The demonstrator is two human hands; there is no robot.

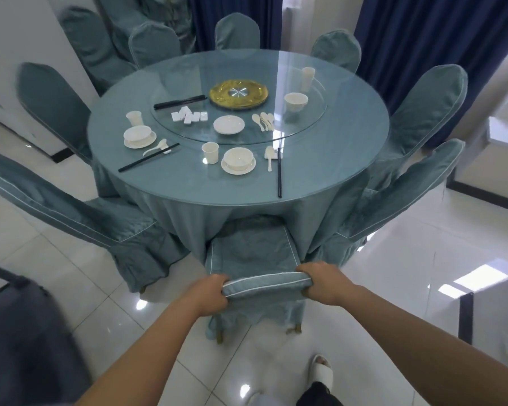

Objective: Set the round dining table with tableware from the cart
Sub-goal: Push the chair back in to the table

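Note:
Both my hands grip the top of a teal-covered chair's backrest (264, 284) at the near side of the round table (335, 177); my left hand (210, 291) holds its left corner, my right hand (324, 281) its right corner. Two place settings lie on the table. The near one has a cup (210, 152), a bowl on a plate (238, 161), a spoon (269, 158) and chopsticks (279, 172). The left one has a cup (135, 118), a bowl on a plate (139, 136) and chopsticks (148, 157). The glass turntable (305, 124) carries a plate (228, 124), several spoons (264, 121), a bowl (296, 101), stacked cups (308, 79), white rests (189, 115) and chopsticks (180, 102).
Teal-covered chairs (417, 112) ring the table closely on all sides. A gold centre disc (238, 93) sits under the turntable. Dark blue curtains (423, 27) hang behind. A dark grey object (21, 332) fills the lower left. The floor is glossy white tile (100, 303).

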